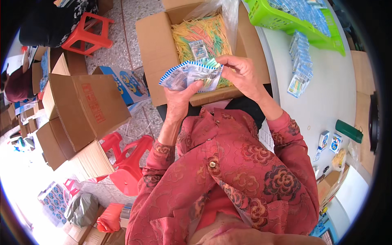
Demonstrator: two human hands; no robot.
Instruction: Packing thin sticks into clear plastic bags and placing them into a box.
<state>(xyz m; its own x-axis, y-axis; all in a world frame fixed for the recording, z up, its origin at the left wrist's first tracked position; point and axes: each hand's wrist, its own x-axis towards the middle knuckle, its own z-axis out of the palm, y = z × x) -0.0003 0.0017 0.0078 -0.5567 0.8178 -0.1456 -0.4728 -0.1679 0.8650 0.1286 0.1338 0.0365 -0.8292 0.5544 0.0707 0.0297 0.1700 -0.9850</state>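
My left hand (179, 100) is closed on a fan of small clear plastic packets (176, 77) with blue-and-white striped edges, its thumb pressed on their front. At the right end of the fan, my right hand (244, 77) pinches pale green plastic sticks (211, 63) at a packet's mouth. More sticks show through that packet's clear front. Below the hands, an open cardboard box (153, 53) holds a heap of thin yellow, green and pink sticks (208, 32). A small printed packet (198, 49) lies on the heap.
On the white table (322, 110) at right stand a green basket (261, 16) of filled packets, an overlapping row of packets (300, 61) and a dark green case (349, 131). Cardboard boxes (87, 106) and red stools (126, 175) stand at left. Another person (45, 24) sits far left.
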